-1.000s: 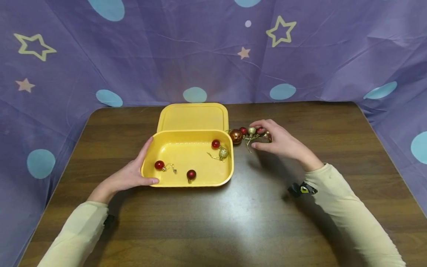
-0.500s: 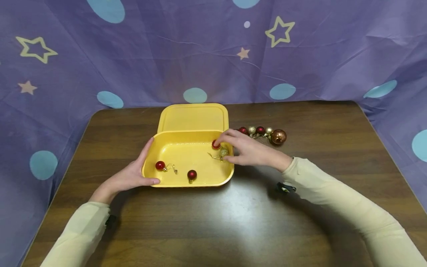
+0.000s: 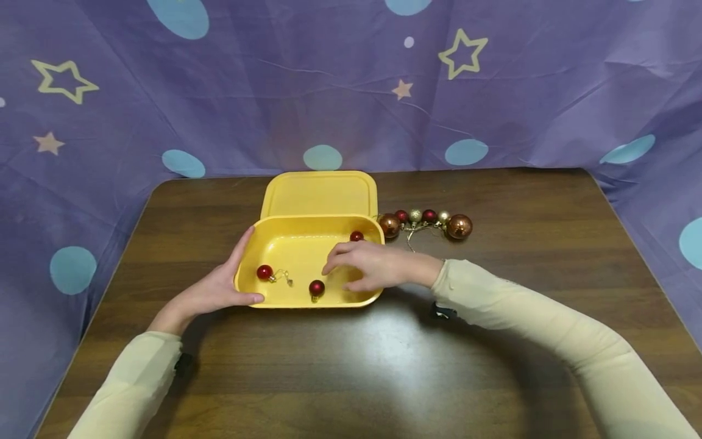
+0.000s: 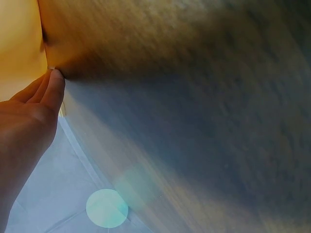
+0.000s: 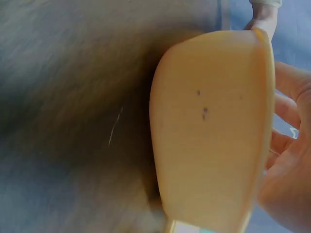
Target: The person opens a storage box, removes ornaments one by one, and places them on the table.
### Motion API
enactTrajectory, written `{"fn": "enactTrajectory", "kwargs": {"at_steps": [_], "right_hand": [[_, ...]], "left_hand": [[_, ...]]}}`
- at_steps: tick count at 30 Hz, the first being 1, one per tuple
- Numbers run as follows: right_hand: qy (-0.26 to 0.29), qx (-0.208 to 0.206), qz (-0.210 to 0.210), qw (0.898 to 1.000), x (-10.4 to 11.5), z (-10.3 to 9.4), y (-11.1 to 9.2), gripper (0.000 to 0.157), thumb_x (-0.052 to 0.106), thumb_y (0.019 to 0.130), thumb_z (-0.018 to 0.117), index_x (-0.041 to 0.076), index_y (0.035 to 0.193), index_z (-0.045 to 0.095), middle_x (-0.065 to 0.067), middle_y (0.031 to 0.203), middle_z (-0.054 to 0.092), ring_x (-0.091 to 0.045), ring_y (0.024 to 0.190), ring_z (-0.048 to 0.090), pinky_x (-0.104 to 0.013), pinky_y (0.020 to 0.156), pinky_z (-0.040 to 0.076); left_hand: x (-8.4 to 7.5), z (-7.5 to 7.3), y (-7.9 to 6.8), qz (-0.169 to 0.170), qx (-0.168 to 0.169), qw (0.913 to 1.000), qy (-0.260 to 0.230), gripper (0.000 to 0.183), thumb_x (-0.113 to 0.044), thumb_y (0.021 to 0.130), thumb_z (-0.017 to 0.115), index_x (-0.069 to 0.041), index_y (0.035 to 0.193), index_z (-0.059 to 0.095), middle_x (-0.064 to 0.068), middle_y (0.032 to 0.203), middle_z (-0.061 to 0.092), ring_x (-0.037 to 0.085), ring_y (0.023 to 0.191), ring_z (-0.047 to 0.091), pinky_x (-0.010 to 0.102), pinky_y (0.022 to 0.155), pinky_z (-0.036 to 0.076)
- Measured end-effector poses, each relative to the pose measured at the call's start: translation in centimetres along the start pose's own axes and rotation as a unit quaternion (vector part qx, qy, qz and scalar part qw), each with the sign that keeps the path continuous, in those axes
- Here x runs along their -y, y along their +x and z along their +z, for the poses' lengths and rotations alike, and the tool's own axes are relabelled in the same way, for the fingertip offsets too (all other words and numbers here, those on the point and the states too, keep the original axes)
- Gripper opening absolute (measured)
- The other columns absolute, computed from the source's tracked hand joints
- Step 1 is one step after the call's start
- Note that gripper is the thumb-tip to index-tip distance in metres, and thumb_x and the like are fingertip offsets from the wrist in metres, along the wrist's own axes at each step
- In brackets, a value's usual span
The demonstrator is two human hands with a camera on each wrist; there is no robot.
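Observation:
A yellow plastic box (image 3: pixel 280 292) stands uncovered on the table. My left hand (image 3: pixel 219 286) holds its left end, thumb over the front rim and fingers along the side wall; the left wrist view shows these fingers (image 4: pixel 54 90) against the wall. Inside lie a shiny red Christmas bauble (image 3: pixel 264 272) with a gold string at the left, a dark red bauble (image 3: pixel 316 288) near the front, and another red bauble (image 3: pixel 356 236) at the back right. My right hand (image 3: pixel 373 266) reaches over the right rim, fingers loosely bent above the box floor, near the dark red bauble.
The yellow lid (image 3: pixel 319 194) lies flat behind the box. Right of it sit two brown baubles, one nearer (image 3: pixel 389 225) and one farther (image 3: pixel 459 227), with smaller red and gold baubles between them. A purple patterned cloth (image 3: pixel 351 110) hangs behind the table.
My right hand has moved left from the ornaments on the table to over the box, passing the back-right baubles. It now hides the gold bauble. My left hand stays on the box.

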State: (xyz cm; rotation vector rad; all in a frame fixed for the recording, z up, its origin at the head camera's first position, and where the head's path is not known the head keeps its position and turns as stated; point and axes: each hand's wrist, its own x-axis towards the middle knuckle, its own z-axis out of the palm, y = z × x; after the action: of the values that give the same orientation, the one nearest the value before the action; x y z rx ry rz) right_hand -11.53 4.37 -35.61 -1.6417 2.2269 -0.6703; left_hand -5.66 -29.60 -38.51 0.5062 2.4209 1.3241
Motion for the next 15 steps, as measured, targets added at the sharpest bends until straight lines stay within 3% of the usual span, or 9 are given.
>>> {"fn": "enactTrajectory", "kwargs": {"at_steps": [10,15], "right_hand": [[0.107,0.023,-0.025,0.994,-0.3,1.6,2.1,0.042,0.014,0.088,0.070,0.002,0.127,0.061,-0.009,0.123,0.060,-0.020,0.110,0.056,-0.025,0.096,0.040],[0.150,0.062,0.002,0.987,-0.6,2.1,3.1,0.044,0.010,0.086,0.071,0.002,0.129,0.060,-0.010,0.124,0.058,-0.019,0.106,0.056,-0.023,0.091,0.044]], "left_hand": [[-0.1,0.0,0.0,-0.007,-0.002,1.0000,0.000,0.123,-0.012,0.077,0.083,-0.032,0.154,-0.011,0.015,0.159,0.000,0.036,0.131,0.026,0.009,0.098,0.025],[-0.1,0.1,0.0,-0.013,-0.002,0.9999,0.000,0.123,-0.013,0.077,0.083,-0.034,0.154,-0.011,0.015,0.160,0.000,0.035,0.131,0.026,0.009,0.097,0.025]]}}
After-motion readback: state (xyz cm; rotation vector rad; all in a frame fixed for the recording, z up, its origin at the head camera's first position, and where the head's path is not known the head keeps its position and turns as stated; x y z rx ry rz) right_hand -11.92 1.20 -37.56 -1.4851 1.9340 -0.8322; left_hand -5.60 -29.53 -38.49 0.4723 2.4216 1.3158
